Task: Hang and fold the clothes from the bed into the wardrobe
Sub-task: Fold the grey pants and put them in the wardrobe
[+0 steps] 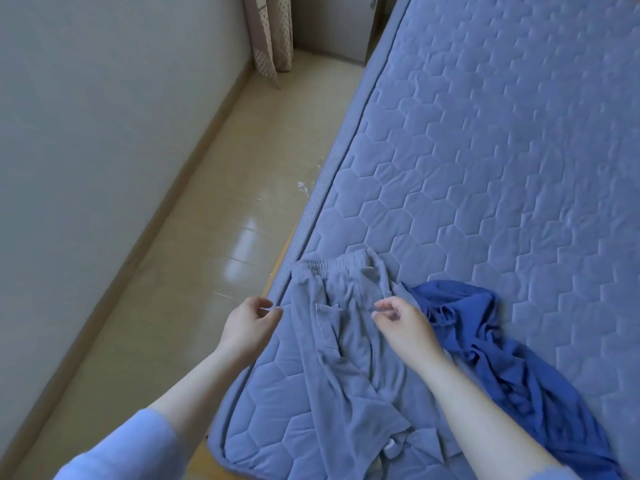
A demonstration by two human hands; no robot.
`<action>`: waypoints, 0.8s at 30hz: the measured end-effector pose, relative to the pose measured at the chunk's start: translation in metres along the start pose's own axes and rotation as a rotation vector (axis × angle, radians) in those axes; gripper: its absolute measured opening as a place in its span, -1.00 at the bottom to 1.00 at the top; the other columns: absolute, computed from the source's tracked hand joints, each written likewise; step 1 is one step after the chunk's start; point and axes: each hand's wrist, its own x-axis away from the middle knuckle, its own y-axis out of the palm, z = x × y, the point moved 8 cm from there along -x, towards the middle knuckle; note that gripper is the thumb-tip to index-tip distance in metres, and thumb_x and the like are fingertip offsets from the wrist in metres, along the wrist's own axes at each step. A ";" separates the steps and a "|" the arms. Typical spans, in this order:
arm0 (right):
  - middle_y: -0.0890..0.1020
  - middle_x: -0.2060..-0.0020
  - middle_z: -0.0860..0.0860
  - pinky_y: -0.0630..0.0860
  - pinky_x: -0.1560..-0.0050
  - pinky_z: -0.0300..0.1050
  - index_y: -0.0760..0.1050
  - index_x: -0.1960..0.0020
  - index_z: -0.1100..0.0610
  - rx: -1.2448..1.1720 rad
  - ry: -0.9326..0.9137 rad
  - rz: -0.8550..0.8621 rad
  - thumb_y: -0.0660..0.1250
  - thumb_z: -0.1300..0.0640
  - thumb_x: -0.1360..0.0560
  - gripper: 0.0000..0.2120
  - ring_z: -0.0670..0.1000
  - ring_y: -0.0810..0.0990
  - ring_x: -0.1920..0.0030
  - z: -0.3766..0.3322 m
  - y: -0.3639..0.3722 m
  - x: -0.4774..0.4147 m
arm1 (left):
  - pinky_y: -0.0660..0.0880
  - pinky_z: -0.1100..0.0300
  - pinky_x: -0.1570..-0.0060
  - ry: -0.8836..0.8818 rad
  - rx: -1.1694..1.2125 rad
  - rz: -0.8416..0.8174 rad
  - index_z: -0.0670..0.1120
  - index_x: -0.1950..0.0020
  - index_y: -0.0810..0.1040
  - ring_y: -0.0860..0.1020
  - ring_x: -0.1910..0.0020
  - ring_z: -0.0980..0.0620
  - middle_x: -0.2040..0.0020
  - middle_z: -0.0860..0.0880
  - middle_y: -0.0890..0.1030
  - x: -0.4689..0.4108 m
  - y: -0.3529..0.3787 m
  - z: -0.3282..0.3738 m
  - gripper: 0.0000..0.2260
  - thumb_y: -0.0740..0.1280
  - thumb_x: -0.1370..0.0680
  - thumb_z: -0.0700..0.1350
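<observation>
Trousers (pixel 332 358) lie spread on the near left corner of the bed (pixel 485 150), waistband far, legs running near toward me. I judge they're laid flat for folding. My left hand (pixel 249 322) hangs over the bed edge just beside the trousers' left side. My right hand (pixel 403 323) hovers over their right side, near the waist. On both, the fingers are loosely curled with thumb near forefinger, grasping nothing I can see. I can't tell if any fingertip touches cloth. One hand on each side looks like lining up to pinch both sides and fold. The blue garment (pixel 478 334) is bunched just right of the trousers, its edge against them, probably set aside as the next item. The wardrobe is not in view. Floor (pixel 207 202) and wall (pixel 104 133) are to the left, curtain (pixel 266 36) far.
</observation>
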 end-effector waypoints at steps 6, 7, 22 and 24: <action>0.61 -0.03 -0.04 0.46 -0.04 -0.18 0.54 -0.15 0.08 0.135 -0.054 -0.021 0.32 0.09 -0.54 -0.80 -0.04 0.57 0.02 0.006 0.027 -0.072 | 0.41 0.20 0.31 -0.062 -0.019 -0.029 -0.13 -0.08 0.58 0.51 0.29 0.04 0.15 -0.05 0.64 -0.065 0.045 -0.011 -0.75 0.30 -0.53 0.00; 0.61 -0.05 -0.03 0.47 -0.06 -0.16 0.54 -0.16 0.09 0.155 -0.071 -0.010 0.31 0.10 -0.54 -0.78 -0.03 0.57 0.02 0.006 0.028 -0.084 | 0.38 0.21 0.34 -0.071 -0.020 -0.035 -0.13 -0.09 0.57 0.50 0.29 0.05 0.14 -0.05 0.62 -0.075 0.052 -0.012 -0.74 0.30 -0.53 0.01; 0.38 -0.40 0.09 0.29 -0.28 -0.10 0.30 -0.44 0.15 0.439 -0.267 -0.022 0.24 0.23 -0.53 -0.52 0.13 0.34 -0.39 -0.001 0.053 -0.192 | 0.45 0.12 0.16 -0.364 0.150 0.042 -0.21 -0.09 0.42 0.50 0.19 -0.07 0.12 -0.08 0.49 -0.180 0.119 -0.024 -0.45 0.35 -0.46 0.27; 0.36 -0.40 0.10 0.30 -0.25 -0.10 0.29 -0.44 0.15 0.470 -0.252 -0.045 0.24 0.21 -0.53 -0.52 0.14 0.32 -0.39 0.002 0.058 -0.199 | 0.38 0.16 0.29 -0.367 0.092 0.062 -0.14 -0.01 0.36 0.41 0.32 -0.02 0.23 -0.02 0.41 -0.181 0.123 -0.023 -0.53 0.33 -0.48 0.25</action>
